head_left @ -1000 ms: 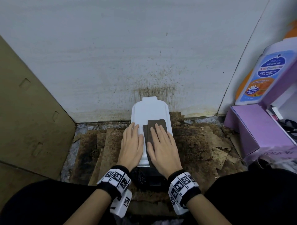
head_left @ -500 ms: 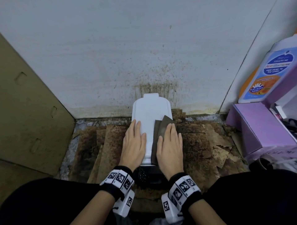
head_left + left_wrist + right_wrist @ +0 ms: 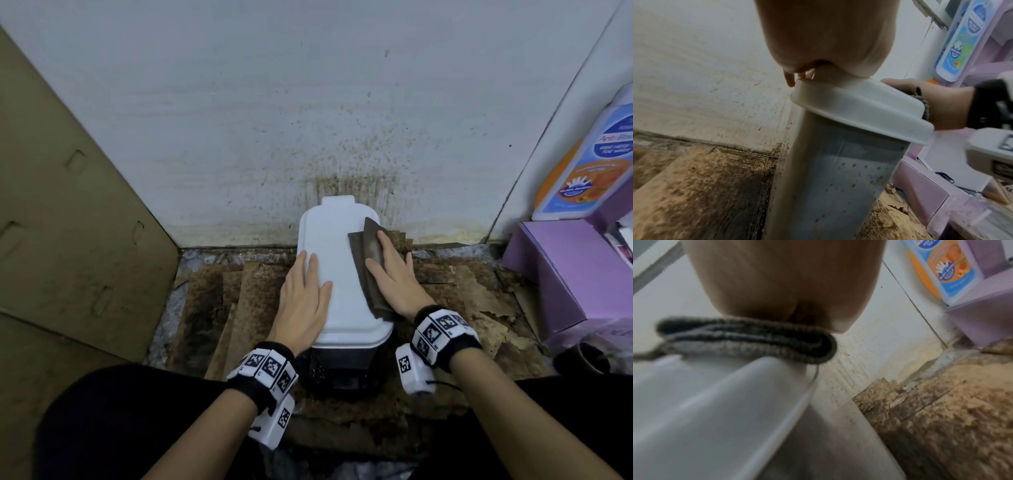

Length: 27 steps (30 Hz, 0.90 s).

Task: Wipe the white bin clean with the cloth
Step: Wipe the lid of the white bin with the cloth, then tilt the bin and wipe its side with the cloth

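A white bin (image 3: 342,274) with a flat white lid stands against the stained wall on dirty cardboard. Its spotted grey-white side (image 3: 838,178) shows in the left wrist view. A folded brown cloth (image 3: 368,260) lies along the lid's right edge. My right hand (image 3: 390,270) presses flat on the cloth with straight fingers. In the right wrist view the folded cloth (image 3: 748,340) overhangs the lid's rim (image 3: 756,394) under the palm. My left hand (image 3: 305,298) rests flat on the lid's left side, fingers straight, holding nothing.
A large cardboard sheet (image 3: 68,222) leans at the left. Purple boxes (image 3: 561,274) and a blue-and-orange bottle (image 3: 589,164) stand at the right. Stained, torn cardboard (image 3: 462,301) covers the floor around the bin. The wall (image 3: 308,102) behind is spattered brown.
My right hand has slid the cloth from the middle of the lid to its right edge and a little farther back. The left hand has stayed on the lid's left side.
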Each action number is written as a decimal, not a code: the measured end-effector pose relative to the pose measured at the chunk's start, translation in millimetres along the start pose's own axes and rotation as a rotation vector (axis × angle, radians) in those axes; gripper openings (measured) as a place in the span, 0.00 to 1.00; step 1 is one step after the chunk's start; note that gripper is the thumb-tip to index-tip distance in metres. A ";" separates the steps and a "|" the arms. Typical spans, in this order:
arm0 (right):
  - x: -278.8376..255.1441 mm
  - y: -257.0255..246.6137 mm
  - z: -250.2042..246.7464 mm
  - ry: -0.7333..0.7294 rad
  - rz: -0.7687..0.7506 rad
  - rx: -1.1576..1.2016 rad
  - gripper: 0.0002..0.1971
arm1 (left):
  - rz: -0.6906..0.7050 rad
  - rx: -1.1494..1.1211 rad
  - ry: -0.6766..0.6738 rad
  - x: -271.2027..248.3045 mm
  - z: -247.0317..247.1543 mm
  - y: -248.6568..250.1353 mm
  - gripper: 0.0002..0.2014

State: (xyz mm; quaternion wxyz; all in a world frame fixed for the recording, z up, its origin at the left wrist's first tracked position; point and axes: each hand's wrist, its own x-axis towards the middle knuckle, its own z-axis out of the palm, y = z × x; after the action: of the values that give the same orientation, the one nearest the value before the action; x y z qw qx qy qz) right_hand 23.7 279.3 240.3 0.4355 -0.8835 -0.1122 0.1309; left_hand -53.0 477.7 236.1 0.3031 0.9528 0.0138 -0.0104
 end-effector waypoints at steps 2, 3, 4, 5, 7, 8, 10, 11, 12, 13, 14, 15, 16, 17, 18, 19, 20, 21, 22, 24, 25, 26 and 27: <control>7.1 0.8 -3.6 -0.024 -0.006 -0.007 0.34 | -0.009 -0.028 -0.001 -0.3 0.2 1.1 0.31; 7.5 0.3 -3.7 -0.030 -0.015 -0.008 0.34 | -0.015 -0.044 -0.003 -0.2 0.5 1.5 0.31; 5.9 -1.2 -2.7 -0.033 -0.023 -0.001 0.35 | -0.020 -0.053 -0.002 0.1 1.1 1.6 0.31; 3.3 -1.5 -0.3 -0.033 -0.023 0.018 0.35 | -0.022 -0.054 0.002 0.3 2.0 1.8 0.31; -5.1 -0.9 6.3 -0.022 -0.001 0.099 0.34 | -0.019 -0.047 0.020 0.4 4.4 1.6 0.31; -10.3 1.0 10.6 -0.006 0.012 0.146 0.34 | -0.017 -0.047 0.031 0.5 5.6 1.3 0.31; -22.8 6.8 20.0 0.038 0.036 0.222 0.34 | -0.011 -0.045 0.050 1.1 7.2 0.3 0.30; -29.8 8.4 25.0 0.062 0.047 0.257 0.34 | -0.009 -0.043 0.055 1.8 7.9 -0.7 0.30; -37.1 8.8 30.1 0.089 0.055 0.289 0.34 | -0.008 -0.042 0.057 2.3 8.0 -1.8 0.30; -45.1 7.1 35.3 0.121 0.064 0.313 0.34 | -0.007 -0.044 0.057 2.9 7.8 -3.1 0.30; -52.9 4.3 41.0 0.160 0.075 0.327 0.33 | -0.006 -0.046 0.060 2.9 7.6 -4.8 0.30; -59.6 1.5 47.2 0.203 0.080 0.333 0.33 | -0.005 -0.048 0.063 2.3 7.0 -6.7 0.30; -64.8 -1.6 52.9 0.239 0.077 0.338 0.32 | -0.004 -0.054 0.065 1.4 6.0 -8.6 0.30; -67.9 -3.9 57.9 0.265 0.070 0.349 0.33 | -0.008 -0.060 0.064 0.2 4.0 -10.7 0.30; -68.8 -5.7 62.3 0.277 0.058 0.359 0.33 | -0.016 -0.059 0.061 -1.0 1.1 -13.4 0.29; -68.6 -7.8 66.5 0.274 0.045 0.367 0.34 | -0.023 -0.040 0.061 -2.4 -2.5 -17.4 0.29; -67.8 -10.9 70.4 0.261 0.033 0.369 0.35 | -0.029 -0.002 0.066 -3.7 -7.1 -21.6 0.29; -67.2 -14.8 74.3 0.247 0.018 0.367 0.37 | -0.032 0.048 0.071 -5.1 -11.9 -27.2 0.30; -66.5 -19.1 78.5 0.238 -0.001 0.362 0.38 | -0.033 0.097 0.080 -6.3 -17.2 -32.2 0.30; -66.2 -30.0 87.1 0.232 -0.030 0.359 0.37 | -0.011 0.166 0.107 -8.6 -26.0 -41.9 0.29; -65.6 -35.7 91.4 0.234 -0.033 0.369 0.36 | 0.014 0.188 0.127 -9.8 -29.5 -45.3 0.29; -64.5 -40.4 95.7 0.240 -0.034 0.383 0.35 | 0.047 0.206 0.147 -10.2 -31.2 -49.3 0.29; -63.0 -43.8 99.7 0.249 -0.036 0.397 0.34 | 0.084 0.225 0.165 -10.4 -33.4 -51.6 0.28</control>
State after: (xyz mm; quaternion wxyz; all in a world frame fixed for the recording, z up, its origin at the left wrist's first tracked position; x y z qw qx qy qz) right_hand -72.1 359.5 225.3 0.6134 -0.7878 -0.0455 0.0324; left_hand -64.7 538.9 233.8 0.1922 0.9782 -0.0027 0.0792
